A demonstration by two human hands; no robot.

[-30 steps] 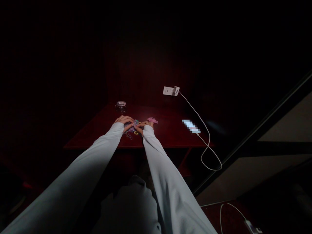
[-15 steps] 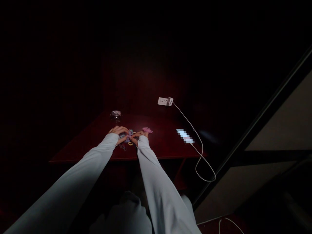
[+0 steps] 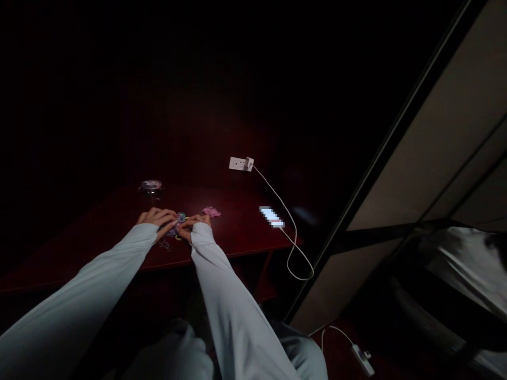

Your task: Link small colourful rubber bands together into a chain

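Both my arms in pale sleeves reach out over a dark red table (image 3: 99, 232). My left hand (image 3: 155, 217) and my right hand (image 3: 193, 222) meet over a small heap of coloured loops (image 3: 177, 226), purple and yellow among them. The fingers of both hands are curled and pinched at the heap; what each one grips is too small to make out. A separate pink clump (image 3: 211, 212) lies just right of my right hand.
A small round glass dish (image 3: 151, 186) stands at the table's back. A phone (image 3: 271, 217) with a lit screen lies at the right, its white cable (image 3: 293, 248) running to a wall socket (image 3: 241, 163). A pale panel (image 3: 428, 158) rises at the right. Another plug (image 3: 362, 359) lies on the floor.
The view has swung to the right, so table and hands sit further left in the picture. The hands stay together over the coloured loops with little visible change.
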